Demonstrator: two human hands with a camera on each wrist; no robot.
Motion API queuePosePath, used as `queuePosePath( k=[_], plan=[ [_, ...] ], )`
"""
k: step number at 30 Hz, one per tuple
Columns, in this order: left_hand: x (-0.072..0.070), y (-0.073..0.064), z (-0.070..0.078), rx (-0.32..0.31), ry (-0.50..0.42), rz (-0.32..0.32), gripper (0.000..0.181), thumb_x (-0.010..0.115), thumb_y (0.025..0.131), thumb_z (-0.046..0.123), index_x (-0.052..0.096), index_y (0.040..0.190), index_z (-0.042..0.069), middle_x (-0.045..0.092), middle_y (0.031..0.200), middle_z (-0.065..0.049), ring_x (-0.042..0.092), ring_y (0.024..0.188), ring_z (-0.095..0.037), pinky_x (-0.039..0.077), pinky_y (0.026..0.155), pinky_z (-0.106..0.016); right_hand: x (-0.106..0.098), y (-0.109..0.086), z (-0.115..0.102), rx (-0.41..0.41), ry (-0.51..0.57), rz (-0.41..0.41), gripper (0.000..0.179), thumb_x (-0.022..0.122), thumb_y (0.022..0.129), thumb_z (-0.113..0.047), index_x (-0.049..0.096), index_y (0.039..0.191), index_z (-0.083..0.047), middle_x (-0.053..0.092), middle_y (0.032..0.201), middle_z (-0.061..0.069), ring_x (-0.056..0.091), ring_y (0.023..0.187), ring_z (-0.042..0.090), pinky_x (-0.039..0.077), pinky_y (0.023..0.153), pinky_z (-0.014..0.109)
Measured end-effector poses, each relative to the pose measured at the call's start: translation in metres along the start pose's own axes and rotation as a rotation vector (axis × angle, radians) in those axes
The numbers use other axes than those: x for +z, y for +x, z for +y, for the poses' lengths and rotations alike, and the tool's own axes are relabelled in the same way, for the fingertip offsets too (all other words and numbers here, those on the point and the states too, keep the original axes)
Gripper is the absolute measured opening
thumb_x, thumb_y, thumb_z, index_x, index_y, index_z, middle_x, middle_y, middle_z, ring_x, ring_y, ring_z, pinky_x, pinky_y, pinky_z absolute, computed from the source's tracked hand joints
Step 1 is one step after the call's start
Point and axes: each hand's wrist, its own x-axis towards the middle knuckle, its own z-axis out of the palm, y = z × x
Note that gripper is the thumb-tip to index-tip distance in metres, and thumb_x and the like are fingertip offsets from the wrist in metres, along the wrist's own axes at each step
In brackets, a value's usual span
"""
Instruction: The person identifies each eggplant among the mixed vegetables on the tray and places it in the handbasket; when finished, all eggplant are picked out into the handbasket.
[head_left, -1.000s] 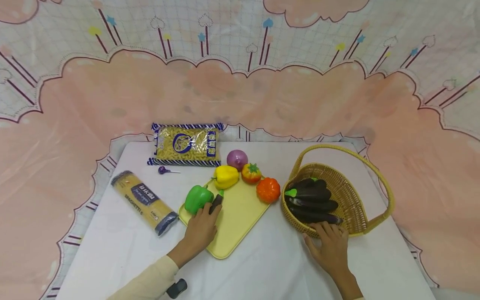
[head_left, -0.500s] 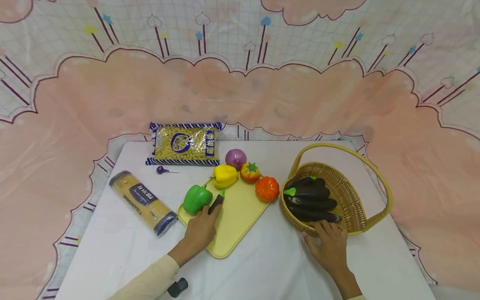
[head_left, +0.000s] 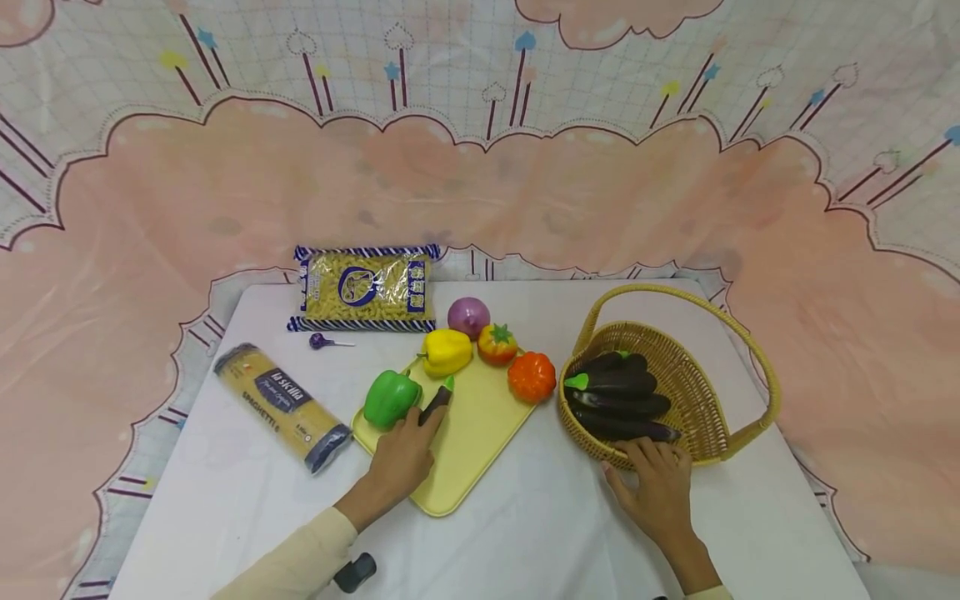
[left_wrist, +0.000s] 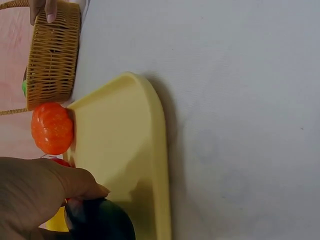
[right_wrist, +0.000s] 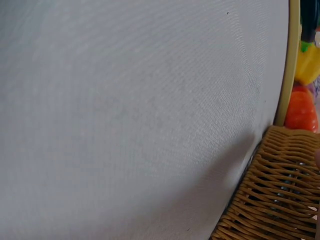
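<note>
My left hand [head_left: 402, 457] grips a dark eggplant [head_left: 435, 403] by its body over the pale yellow tray [head_left: 457, 467]. The eggplant's green tip points away from me, just right of a green bell pepper [head_left: 392, 399]. In the left wrist view, the thumb lies along the eggplant's dark, rounded end [left_wrist: 102, 220]. On the right, my right hand [head_left: 657, 492] holds the near rim of a wicker basket [head_left: 686, 375], fingers over the edge and thumb outside. Several eggplants [head_left: 618, 400] lie together in the basket's left part.
Along the tray's far side sit a yellow bell pepper [head_left: 447, 352], a purple onion [head_left: 468, 317], a tomato [head_left: 497, 344] and an orange pumpkin [head_left: 532, 377]. Farther left are a pasta bag [head_left: 365, 288], a lollipop [head_left: 319, 341] and a spaghetti pack [head_left: 282, 408]. A black object [head_left: 356, 573] lies near my left sleeve.
The eggplant in my left hand has turned slightly, its green tip shifting a little to the right over the tray. The right hand stays on the basket rim. The head view has drifted slightly.
</note>
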Motion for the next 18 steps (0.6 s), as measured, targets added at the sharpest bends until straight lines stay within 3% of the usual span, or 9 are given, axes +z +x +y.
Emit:
queuePosePath(
  k=[7, 18],
  plan=[
    [-0.009, 0.017, 0.015, 0.02, -0.035, -0.076, 0.065, 0.071, 0.08, -0.001, 0.05, 0.14, 0.01, 0.056, 0.111, -0.023, 0.057, 0.077, -0.027, 0.046, 0.052, -0.033, -0.001, 0.001, -0.001, -0.023, 0.0, 0.023, 0.032, 0.077, 0.073, -0.03, 0.069, 0.094, -0.007, 0.064, 0.088, 0.009, 0.055, 0.083, 0.033, 0.031, 0.081, 0.059],
    [-0.026, 0.059, 0.049, 0.13, -0.037, -0.149, 0.063, 0.067, 0.085, 0.002, 0.047, 0.144, 0.016, 0.057, 0.119, -0.018, 0.054, 0.08, -0.025, 0.041, 0.049, -0.025, -0.001, 0.001, 0.001, -0.019, 0.01, 0.019, 0.031, 0.077, 0.074, -0.031, 0.07, 0.093, -0.009, 0.064, 0.087, 0.006, 0.056, 0.082, 0.03, 0.032, 0.082, 0.058]
  ],
)
